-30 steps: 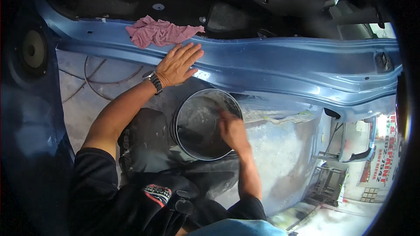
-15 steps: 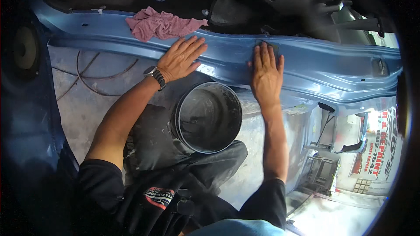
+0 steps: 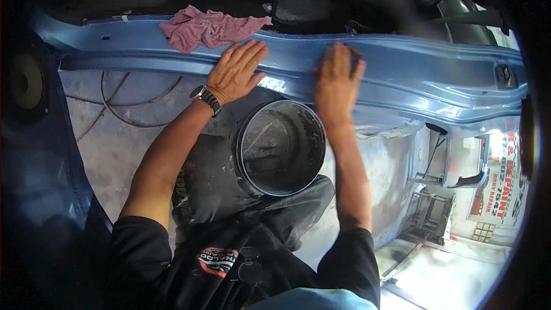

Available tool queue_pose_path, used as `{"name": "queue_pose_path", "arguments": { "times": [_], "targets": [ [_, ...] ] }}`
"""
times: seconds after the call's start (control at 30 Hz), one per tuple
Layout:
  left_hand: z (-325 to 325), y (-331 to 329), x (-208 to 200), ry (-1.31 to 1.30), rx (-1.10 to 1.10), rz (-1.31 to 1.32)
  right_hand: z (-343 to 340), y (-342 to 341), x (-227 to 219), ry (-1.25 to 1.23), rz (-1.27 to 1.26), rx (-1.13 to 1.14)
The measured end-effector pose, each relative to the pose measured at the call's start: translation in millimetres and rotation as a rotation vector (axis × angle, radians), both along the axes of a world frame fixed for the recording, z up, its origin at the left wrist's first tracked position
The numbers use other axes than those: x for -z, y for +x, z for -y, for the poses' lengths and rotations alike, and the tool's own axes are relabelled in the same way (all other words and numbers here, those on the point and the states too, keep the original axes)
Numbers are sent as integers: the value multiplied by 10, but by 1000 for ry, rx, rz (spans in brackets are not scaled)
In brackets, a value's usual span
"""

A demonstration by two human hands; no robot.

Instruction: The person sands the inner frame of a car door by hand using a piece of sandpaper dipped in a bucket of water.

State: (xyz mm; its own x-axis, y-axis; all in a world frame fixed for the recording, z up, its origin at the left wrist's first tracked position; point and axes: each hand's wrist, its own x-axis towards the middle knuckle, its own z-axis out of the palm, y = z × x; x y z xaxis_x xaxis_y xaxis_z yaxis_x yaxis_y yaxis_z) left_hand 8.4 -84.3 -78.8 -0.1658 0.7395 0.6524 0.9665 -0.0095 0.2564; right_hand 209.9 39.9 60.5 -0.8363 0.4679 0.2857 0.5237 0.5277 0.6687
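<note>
A long blue painted car sill (image 3: 390, 72) runs across the far side, glossy with a few bright reflections. My left hand (image 3: 235, 72), with a watch on its wrist, lies flat on it, fingers spread and nothing held. Just beyond its fingertips a crumpled pink cloth (image 3: 209, 28) rests on the sill. Farther right, my right hand (image 3: 337, 83) presses a dark flat pad (image 3: 355, 57) against the blue surface. That hand is blurred, and most of the pad is hidden under the fingers.
A dark round bucket (image 3: 244, 155) stands between my legs, below the sill. Cables (image 3: 129, 100) lie on the grey floor at left. A car door with a round speaker (image 3: 26, 83) flanks the left side. Metal stands (image 3: 427, 215) are at right.
My right hand has slid a little left along the sill with the pad. My left hand stays at about the same place on the sill. The view has shifted slightly.
</note>
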Motion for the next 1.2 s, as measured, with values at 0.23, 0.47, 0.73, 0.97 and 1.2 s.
{"name": "queue_pose_path", "arguments": {
  "times": [0.23, 0.47, 0.73, 0.97, 1.2],
  "targets": [
    [184, -68, 13, -1, -56, 52, 30, -93, 139, -326, -7, -221],
    [131, -14, 15, -5, -93, 37, 165, -404, 445, -597, -259, -350],
    [161, -50, 10, 16, -78, 36, 383, -665, 635, -572, -318, -295],
    [149, -62, 8, 31, -80, 24, 285, -491, 409, -339, -243, -89],
    [222, -166, -10, 27, -98, -35, -209, 175, -403, -89, -102, -46]
  ]
}}
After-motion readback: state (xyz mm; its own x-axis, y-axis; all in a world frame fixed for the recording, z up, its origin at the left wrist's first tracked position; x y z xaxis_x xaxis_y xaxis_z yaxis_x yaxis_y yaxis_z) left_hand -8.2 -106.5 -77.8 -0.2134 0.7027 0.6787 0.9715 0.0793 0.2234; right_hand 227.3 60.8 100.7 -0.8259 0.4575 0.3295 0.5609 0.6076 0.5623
